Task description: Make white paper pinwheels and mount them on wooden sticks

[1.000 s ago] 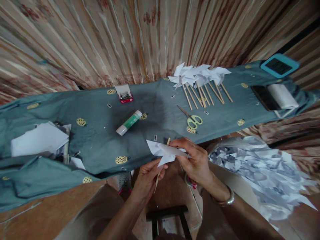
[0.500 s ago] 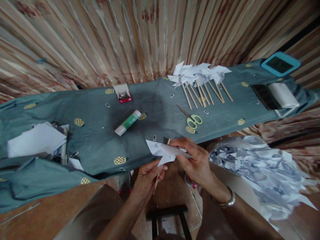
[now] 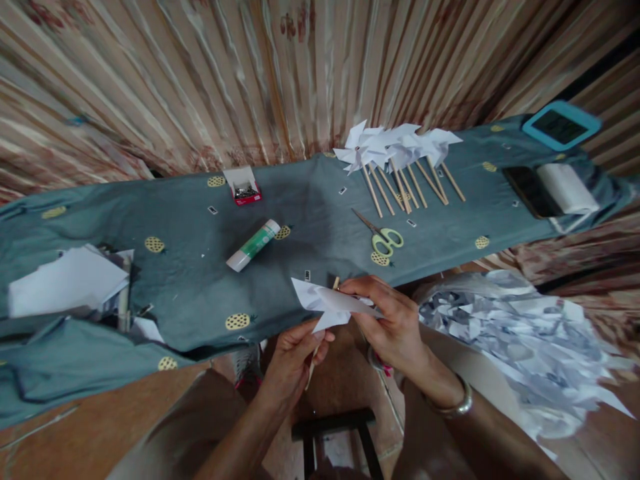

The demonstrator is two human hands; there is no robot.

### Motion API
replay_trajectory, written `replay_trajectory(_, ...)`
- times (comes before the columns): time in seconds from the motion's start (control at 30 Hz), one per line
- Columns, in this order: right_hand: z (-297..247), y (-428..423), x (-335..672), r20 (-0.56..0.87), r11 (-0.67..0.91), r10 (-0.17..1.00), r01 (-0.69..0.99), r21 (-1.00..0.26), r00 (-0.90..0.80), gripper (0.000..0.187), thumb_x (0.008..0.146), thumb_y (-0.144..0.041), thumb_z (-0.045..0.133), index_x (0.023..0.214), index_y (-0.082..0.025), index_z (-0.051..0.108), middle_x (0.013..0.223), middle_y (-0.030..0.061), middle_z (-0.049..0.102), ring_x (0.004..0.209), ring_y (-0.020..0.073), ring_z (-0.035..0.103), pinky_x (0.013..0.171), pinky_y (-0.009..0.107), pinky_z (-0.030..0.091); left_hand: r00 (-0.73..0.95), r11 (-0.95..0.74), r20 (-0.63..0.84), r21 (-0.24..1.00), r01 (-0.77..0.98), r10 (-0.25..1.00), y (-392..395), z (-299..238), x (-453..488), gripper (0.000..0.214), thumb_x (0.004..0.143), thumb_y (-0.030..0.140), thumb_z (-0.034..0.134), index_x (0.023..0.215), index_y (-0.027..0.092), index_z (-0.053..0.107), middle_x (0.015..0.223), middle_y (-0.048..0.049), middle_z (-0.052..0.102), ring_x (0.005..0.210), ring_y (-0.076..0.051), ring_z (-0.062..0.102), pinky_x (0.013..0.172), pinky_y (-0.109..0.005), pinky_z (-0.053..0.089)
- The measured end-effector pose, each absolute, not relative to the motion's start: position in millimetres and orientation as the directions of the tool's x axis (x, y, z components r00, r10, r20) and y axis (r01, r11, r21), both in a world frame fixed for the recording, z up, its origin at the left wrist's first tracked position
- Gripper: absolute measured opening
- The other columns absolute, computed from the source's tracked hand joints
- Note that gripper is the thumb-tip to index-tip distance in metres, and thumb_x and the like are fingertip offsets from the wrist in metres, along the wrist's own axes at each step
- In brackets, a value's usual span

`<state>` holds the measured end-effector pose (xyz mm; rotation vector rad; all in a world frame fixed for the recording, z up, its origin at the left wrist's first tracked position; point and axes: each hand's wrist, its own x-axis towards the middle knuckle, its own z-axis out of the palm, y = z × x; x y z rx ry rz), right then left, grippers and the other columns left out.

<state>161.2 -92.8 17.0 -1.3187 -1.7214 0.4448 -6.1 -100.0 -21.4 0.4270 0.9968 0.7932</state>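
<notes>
A white paper pinwheel on a thin wooden stick is held between my two hands, just off the near edge of the table. My left hand is closed round the stick below the paper blades. With fingers and thumb, my right hand pinches the pinwheel near its centre, by the stick's upper end. The right fingertips are partly hidden behind the paper. Farther back on the cloth lie a glue stick and green-handled scissors.
Several finished pinwheels lie at the back. A small open box of metal pins is left of them. Paper sheets lie at far left. A phone and blue-framed device are at right. A bag of white paper pieces stands beside my right leg.
Both hands keep almost the same hold on the pinwheel. The view has shifted very slightly, and the things on the table lie as before.
</notes>
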Motion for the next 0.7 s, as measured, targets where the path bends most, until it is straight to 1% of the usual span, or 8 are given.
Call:
replay_trajectory(0.1,15.9,-93.0,161.6,0.433,0.374,0.900,0.576,-0.727,-0.037,0.019,0.091,-0.015,0.055,0.101,-0.025,0.067,0.090,0.0017,0.075,0.082,0.0157,0.070,0.077,0.030,0.056,0.309,0.662,-0.586,0.638,-0.394,0.749,-99.4,-19.3,-5.4,0.029,0.056,0.039,0.088,0.069,0.014,0.078,0.059,-0.0033,0.065,0.048,-0.005,0.039,0.049,-0.023,0.027)
replay_trajectory(0.2,15.4,-93.1,162.0,0.430,0.372,0.902,0.579,-0.726,-0.040,0.019,0.091,-0.014,0.055,0.101,-0.026,0.066,0.091,0.0017,0.075,0.083,0.0157,0.070,0.077,0.030,0.056,0.322,0.669,-0.587,0.631,-0.392,0.743,-99.9,-19.3,-5.3,0.031,0.056,0.040,0.088,0.068,0.014,0.077,0.060,-0.0033,0.065,0.047,-0.004,0.037,0.047,-0.022,0.026)
replay_trajectory(0.33,16.3,-93.2,162.1,0.430,0.368,0.902,0.574,-0.731,-0.030,0.018,0.090,-0.013,0.055,0.100,-0.024,0.065,0.090,0.0019,0.075,0.082,0.0150,0.070,0.076,0.028,0.056,0.319,0.679,-0.601,0.613,-0.405,0.733,-100.8,-20.9,-5.9,0.031,0.054,0.039,0.090,0.072,0.017,0.079,0.061,-0.0028,0.067,0.046,-0.004,0.040,0.047,-0.021,0.027)
replay_trajectory(0.43,15.8,-93.5,161.4,0.392,0.330,0.920,0.548,-0.769,-0.003,0.018,0.088,-0.012,0.058,0.098,-0.024,0.067,0.090,0.0014,0.075,0.082,0.0147,0.070,0.076,0.028,0.055,0.320,0.675,-0.596,0.618,-0.403,0.737,-100.3,-21.5,-6.0,0.028,0.054,0.038,0.090,0.071,0.017,0.080,0.062,-0.0028,0.067,0.047,-0.004,0.041,0.047,-0.021,0.027)
replay_trajectory(0.5,14.1,-93.8,160.6,0.328,0.263,0.944,0.496,-0.828,0.046,0.017,0.087,-0.013,0.060,0.096,-0.024,0.068,0.090,0.0008,0.076,0.083,0.0145,0.070,0.077,0.027,0.055,0.317,0.664,-0.585,0.632,-0.399,0.747,-99.6,-21.8,-5.8,0.027,0.054,0.037,0.089,0.070,0.018,0.079,0.062,-0.0025,0.066,0.046,-0.004,0.040,0.047,-0.021,0.026)
replay_trajectory(0.57,11.5,-93.7,159.6,0.243,0.180,0.963,0.397,-0.900,0.113,0.014,0.086,-0.018,0.063,0.095,-0.025,0.071,0.093,0.0009,0.076,0.086,0.0148,0.071,0.080,0.027,0.055,0.314,0.655,-0.575,0.648,-0.389,0.755,-99.3,-22.6,-5.5,0.027,0.055,0.039,0.089,0.069,0.018,0.080,0.061,-0.0024,0.065,0.046,-0.005,0.038,0.048,-0.021,0.025)
replay_trajectory(0.63,8.9,-92.5,158.9,0.124,0.075,0.976,0.259,-0.963,0.179,0.010,0.084,-0.023,0.067,0.093,-0.025,0.073,0.093,0.0015,0.077,0.085,0.0156,0.071,0.078,0.027,0.056,0.315,0.652,-0.571,0.663,-0.368,0.758,-99.6,-24.2,-5.6,0.028,0.056,0.041,0.088,0.068,0.017,0.079,0.057,-0.0017,0.062,0.046,-0.005,0.037,0.049,-0.022,0.026)
replay_trajectory(0.7,6.6,-89.9,158.9,-0.031,-0.051,0.979,0.094,-0.994,0.204,0.009,0.080,-0.028,0.072,0.087,-0.024,0.075,0.086,0.0015,0.077,0.076,0.0155,0.070,0.071,0.027,0.056,0.315,0.649,-0.568,0.677,-0.348,0.761,-100.4,-26.1,-6.1,0.028,0.057,0.043,0.087,0.066,0.017,0.079,0.054,-0.0011,0.059,0.046,-0.005,0.036,0.049,-0.023,0.026)
